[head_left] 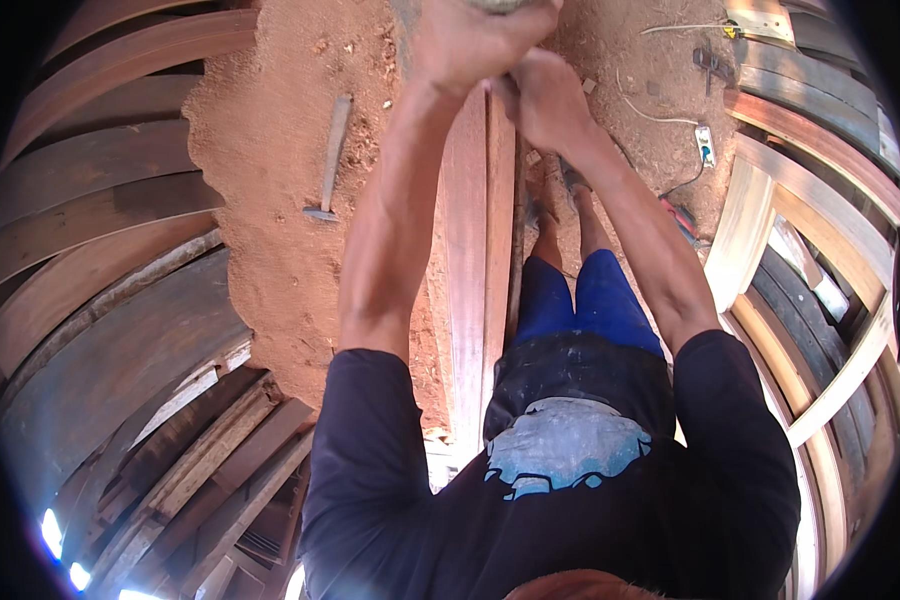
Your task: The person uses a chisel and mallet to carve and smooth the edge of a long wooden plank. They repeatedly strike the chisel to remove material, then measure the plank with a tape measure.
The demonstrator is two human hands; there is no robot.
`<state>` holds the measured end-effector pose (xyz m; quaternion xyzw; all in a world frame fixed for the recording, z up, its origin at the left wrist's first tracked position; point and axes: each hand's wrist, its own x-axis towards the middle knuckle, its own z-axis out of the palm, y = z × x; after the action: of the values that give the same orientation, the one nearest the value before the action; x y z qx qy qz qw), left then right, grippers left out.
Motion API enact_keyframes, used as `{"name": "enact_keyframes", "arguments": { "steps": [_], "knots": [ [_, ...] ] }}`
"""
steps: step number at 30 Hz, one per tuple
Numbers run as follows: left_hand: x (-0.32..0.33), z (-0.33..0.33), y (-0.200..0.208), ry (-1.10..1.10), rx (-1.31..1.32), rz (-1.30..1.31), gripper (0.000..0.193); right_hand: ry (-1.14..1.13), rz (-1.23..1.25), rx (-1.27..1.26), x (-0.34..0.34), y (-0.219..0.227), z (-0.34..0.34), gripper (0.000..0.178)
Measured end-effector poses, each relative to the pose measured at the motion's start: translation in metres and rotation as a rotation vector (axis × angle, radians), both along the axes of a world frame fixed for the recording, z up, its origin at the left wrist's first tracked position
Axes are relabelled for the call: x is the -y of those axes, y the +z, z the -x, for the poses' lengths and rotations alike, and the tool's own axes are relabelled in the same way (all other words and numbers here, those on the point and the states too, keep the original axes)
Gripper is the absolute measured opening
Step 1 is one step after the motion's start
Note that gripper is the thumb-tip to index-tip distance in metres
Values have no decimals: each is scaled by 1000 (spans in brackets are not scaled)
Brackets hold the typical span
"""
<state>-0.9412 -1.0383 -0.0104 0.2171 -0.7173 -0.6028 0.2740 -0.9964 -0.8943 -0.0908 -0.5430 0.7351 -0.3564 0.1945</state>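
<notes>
Both arms reach forward to the top edge of the head view. My left hand [485,42] is closed, and a pale greenish rounded thing [497,4] shows at it, mostly cut off by the picture's edge. Just right of it and closer to me, my right hand [552,100] has its fingers curled beside the far end of a long reddish wooden beam [467,230]; what they grip is hidden. The beam runs from under my hands back toward my body, to the left of my legs. A hammer [336,155] lies on the sawdust-covered ground left of my left forearm.
Stacked boards [110,270] line the left side. On the right stand a pale wooden frame [745,225] and more planks. A white power strip [705,146] with a cord, a red-and-black tool [679,216] and a dark metal tool [710,66] lie on the ground.
</notes>
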Motion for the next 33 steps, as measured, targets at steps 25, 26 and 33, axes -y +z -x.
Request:
{"name": "enact_keyframes", "arguments": {
  "steps": [25, 26, 33],
  "knots": [
    [-158, -68, 17, -233, 326, 546, 38, -230, -293, 1633, -88, 29, 29, 20],
    [-160, -79, 18, -232, 509, 505, 44, -281, -279, 1690, -81, 35, 33, 22],
    [-122, -165, -101, 325, 979, 357, 62, -108, -452, 268, 14, 29, 97, 16]
  ]
}}
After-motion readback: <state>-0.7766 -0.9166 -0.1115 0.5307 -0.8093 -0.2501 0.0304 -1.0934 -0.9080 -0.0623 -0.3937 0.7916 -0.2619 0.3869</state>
